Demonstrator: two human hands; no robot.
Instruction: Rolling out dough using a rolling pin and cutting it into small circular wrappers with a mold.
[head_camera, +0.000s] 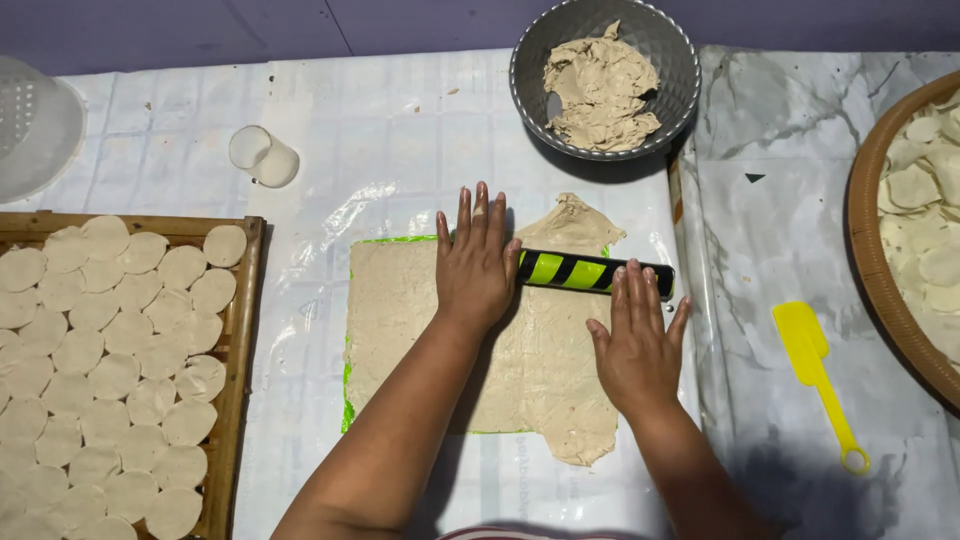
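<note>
Ur left hand (475, 268) & right hand (640, 345) lie flat on black-green rolling pin (578, 271) over dough sheet (400, 310), centre frame; grey bowl (604, 75) w/ dough up top, yellow spatula (815, 375) at right, tray of dough rounds (236, 350) lower left

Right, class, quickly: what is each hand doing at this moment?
Left hand: open, flat, palm pressing on the rolling pin over the dough sheet.
Right hand: open, fingers spread, resting on the pin's other end.
</note>
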